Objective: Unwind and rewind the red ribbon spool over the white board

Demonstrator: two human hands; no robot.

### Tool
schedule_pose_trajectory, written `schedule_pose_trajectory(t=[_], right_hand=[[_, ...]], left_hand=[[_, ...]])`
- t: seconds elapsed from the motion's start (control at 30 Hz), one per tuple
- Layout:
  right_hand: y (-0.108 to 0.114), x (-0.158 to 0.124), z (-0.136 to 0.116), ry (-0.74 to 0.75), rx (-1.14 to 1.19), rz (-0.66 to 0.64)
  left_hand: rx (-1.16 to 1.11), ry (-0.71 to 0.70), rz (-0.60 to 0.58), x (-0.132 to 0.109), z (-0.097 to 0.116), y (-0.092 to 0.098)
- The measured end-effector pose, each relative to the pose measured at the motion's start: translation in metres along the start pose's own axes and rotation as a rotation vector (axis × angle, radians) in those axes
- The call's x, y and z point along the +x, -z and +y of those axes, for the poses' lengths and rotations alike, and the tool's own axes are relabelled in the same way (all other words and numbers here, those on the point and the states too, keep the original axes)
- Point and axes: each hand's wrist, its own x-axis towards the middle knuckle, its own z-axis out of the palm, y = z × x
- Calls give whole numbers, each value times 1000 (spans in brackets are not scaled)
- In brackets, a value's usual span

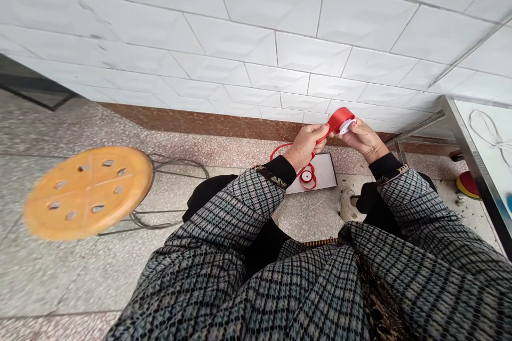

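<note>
The left hand (306,146) and the right hand (362,138) were raised together in front of the torso, with a wide spool of red satin ribbon (340,121) held between them above the floor. The left hand was clenched on the red band near the spool's edge, while the right hand was curled around the side showing the white core; the exact finger placement could not be determined from this view. A narrower red ribbon spool (306,176) lay on a flat white rectangular box (325,173) on the speckled terrazzo floor (60,277), and a loose red ribbon loop (280,150) arched just beyond the left hand. A round orange perforated stool seat (88,192) stood to the left, and a steel-edged white counter (468,154) stood to the right. Risk assessment: a relaxed grip could allow the wide spool to fall and unwind across the floor. Slack in the loose loop could also snag on the box or stool legs, and excessive finger pressure could crease the satin.
</note>
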Motion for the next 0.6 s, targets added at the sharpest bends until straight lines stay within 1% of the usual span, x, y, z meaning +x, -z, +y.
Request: schedule_pose_trajectory(t=[0.1, 0.17, 0.3, 0.37, 0.43, 0.5, 0.6], right_hand=[[-9, -1, 3, -9, 50, -11], [-14, -1, 6, 0, 97, 2], [-22, -2, 14, -3, 238, 79], [-25, -1, 19, -24, 291, 115], [-28, -1, 23, -35, 312, 152], [-31, 0, 27, -38, 300, 183], [-28, 0, 28, -65, 245, 173]], left_hand=[[-7, -12, 23, 0, -1, -2], [-24, -34, 59, 1, -3, -4], [-41, -159, 202, 5, -9, -7], [-26, -205, 247, 7, -10, -9], [-9, -192, 245, 8, -10, -11], [-2, -161, 217, 9, -7, -10], [15, -115, 163, 10, 1, -6]])
